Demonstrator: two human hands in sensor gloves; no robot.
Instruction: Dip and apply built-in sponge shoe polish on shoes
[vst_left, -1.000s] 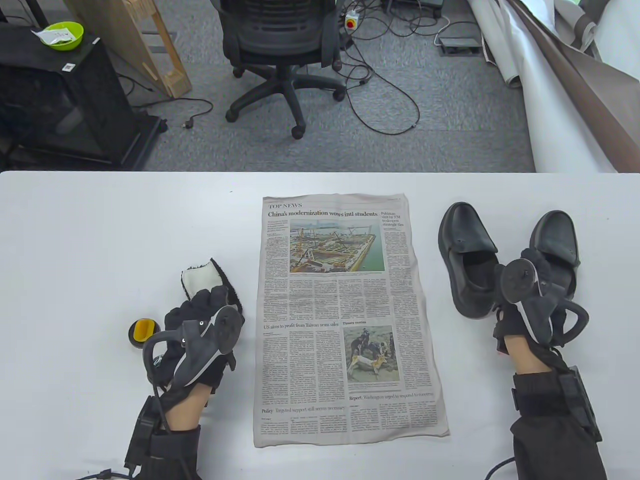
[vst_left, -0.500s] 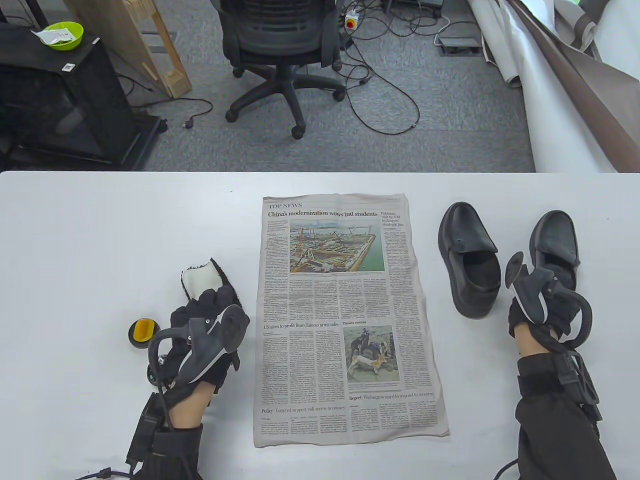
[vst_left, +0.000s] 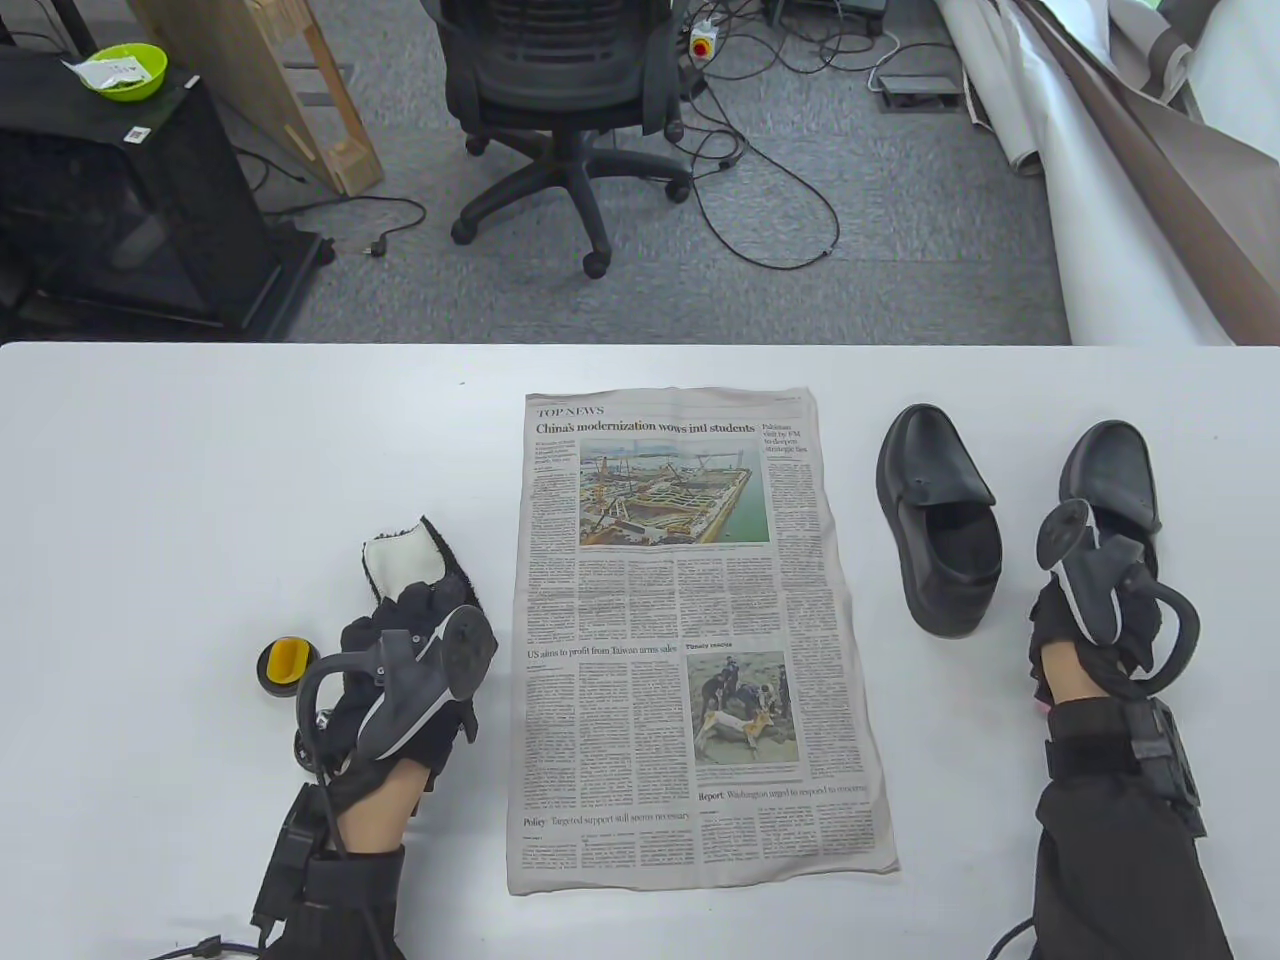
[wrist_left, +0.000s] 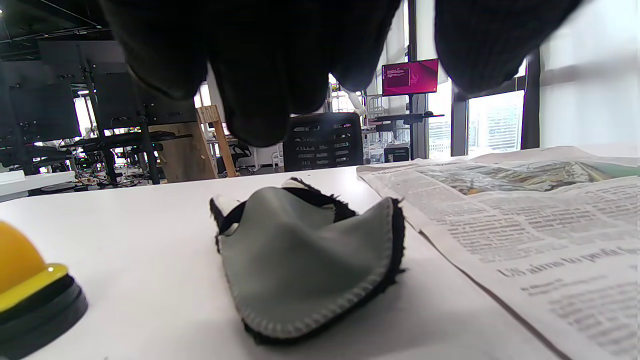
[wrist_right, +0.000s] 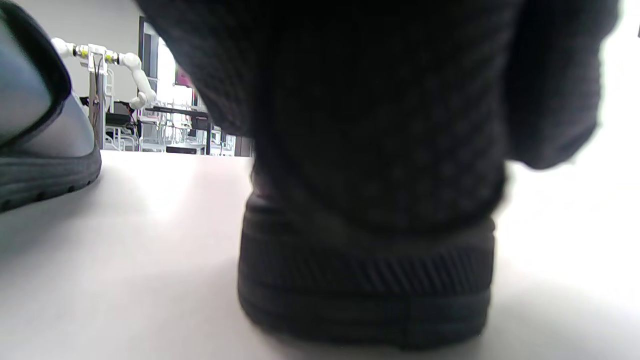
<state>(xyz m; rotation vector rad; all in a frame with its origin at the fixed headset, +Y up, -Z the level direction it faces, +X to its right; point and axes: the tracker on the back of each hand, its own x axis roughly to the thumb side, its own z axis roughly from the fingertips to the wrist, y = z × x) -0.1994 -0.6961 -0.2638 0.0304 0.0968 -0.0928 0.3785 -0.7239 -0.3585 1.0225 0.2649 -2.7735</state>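
Observation:
Two black slip-on shoes stand at the right of the table, the left shoe (vst_left: 935, 520) and the right shoe (vst_left: 1112, 472). My right hand (vst_left: 1100, 585) lies over the right shoe's heel (wrist_right: 365, 295); its fingers (wrist_right: 380, 125) wrap over the heel's top. A round polish tin (vst_left: 285, 665) with a yellow sponge top (wrist_left: 22, 280) sits at the left. A grey and white cloth mitt (vst_left: 405, 560) lies beyond it. My left hand (vst_left: 415, 605) hovers over the mitt's near end (wrist_left: 310, 260), fingers (wrist_left: 260, 75) hanging free and holding nothing.
A newspaper (vst_left: 690, 640) lies flat in the table's middle, between the mitt and the shoes. The left shoe's sole (wrist_right: 40, 180) stands close to my right hand. An office chair (vst_left: 560, 90) and cables are on the floor beyond the far edge.
My right hand moved right, from the left shoe's heel to the right shoe's heel, and settled on it. My left hand shifted only slightly.

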